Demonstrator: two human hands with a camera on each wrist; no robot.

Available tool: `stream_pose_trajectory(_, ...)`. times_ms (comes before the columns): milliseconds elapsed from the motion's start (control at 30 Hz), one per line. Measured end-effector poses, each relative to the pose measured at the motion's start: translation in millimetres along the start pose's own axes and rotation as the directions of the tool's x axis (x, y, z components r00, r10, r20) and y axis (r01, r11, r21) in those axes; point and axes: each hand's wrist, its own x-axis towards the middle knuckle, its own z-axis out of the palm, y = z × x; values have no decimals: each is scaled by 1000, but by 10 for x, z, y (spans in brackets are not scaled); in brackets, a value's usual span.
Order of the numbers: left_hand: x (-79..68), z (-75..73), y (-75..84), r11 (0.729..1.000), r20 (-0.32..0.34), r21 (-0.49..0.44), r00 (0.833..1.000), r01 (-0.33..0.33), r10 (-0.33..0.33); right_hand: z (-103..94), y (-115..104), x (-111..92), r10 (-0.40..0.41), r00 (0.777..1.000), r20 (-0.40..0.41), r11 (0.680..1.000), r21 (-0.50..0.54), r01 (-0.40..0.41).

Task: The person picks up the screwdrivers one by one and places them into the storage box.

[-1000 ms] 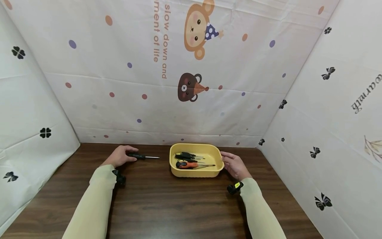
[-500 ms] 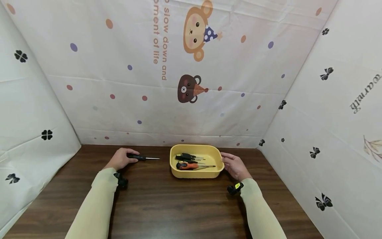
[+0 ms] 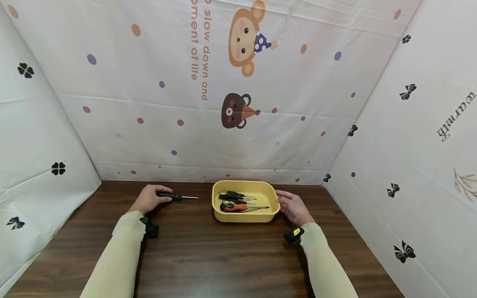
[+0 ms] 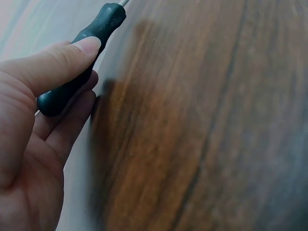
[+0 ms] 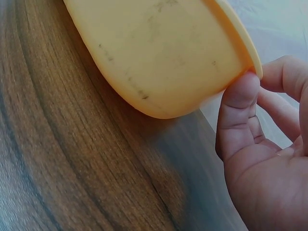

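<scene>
At the left of the head view, my left hand (image 3: 147, 198) holds a screwdriver (image 3: 175, 196) by its dark handle. Its metal shaft points right, toward the yellow box. The left wrist view shows the thumb across the dark handle (image 4: 101, 26) and fingers on its other side. My right hand (image 3: 294, 207) is at the right end of the yellow plastic box (image 3: 264, 216). Up close, thumb and index finger pinch the box's rim (image 5: 240, 36) at a corner. Inside the box lie several screwdrivers, among them an orange-and-black one (image 3: 234, 206) and dark-handled ones (image 3: 232, 194).
Everything stands on a dark wood-grain table (image 3: 223, 256). A printed cloth wall (image 3: 193, 136) rises right behind the box, with white cloth walls on both sides. Each wrist carries a small black camera, such as the left camera (image 3: 150, 227).
My left hand and forearm shift slightly, the screwdriver staying in the fingers. My right hand keeps its place at the box. The head view tilts a little.
</scene>
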Motion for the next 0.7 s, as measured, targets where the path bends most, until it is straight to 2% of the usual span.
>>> stream_pose_trajectory(233,-16,7,-28,1000,-37,-16,999,10,-11,-3,2,10,-5,1000,4,1000,13,5)
stream_pose_trajectory(467,-57,13,-63,996,-38,-78,998,54,-57,-6,9,12,-11,1000,10,1000,8,11)
stream_pose_trajectory(700,-92,11,-80,991,-55,-117,996,60,-67,-11,12,-3,-10,1000,6,1000,-24,10)
